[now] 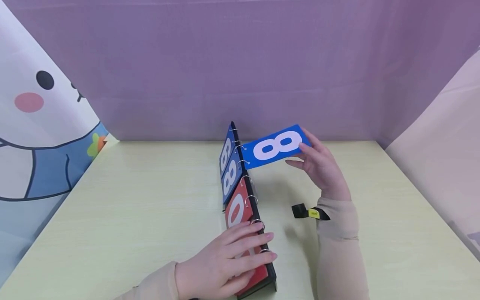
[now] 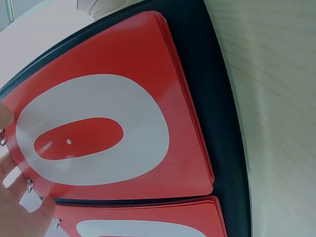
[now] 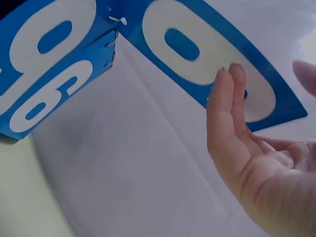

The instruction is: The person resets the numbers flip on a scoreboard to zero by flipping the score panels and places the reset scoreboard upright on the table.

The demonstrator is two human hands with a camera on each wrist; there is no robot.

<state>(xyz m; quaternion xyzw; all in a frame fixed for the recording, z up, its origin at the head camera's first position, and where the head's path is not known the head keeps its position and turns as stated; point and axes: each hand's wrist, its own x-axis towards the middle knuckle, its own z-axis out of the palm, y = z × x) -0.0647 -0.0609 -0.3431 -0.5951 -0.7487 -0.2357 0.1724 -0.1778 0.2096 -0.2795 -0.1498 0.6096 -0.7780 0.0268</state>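
Locate raised blue card [image 1: 276, 146] right of center, clamped at free end by right hand [image 1: 321, 166], long axis sloping toward upper right from rings [image 1: 245, 161], with left hand [image 1: 226, 260] farther off, fingers apart over red cards [image 1: 237, 208] at lower center.

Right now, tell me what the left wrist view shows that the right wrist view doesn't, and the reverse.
Only the left wrist view shows the red cards, the top one with a white 0, and the left fingers near them. Only the right wrist view shows the blue cards and the right fingers at a lifted blue card. Both show white numerals, metal rings and pale tabletop.
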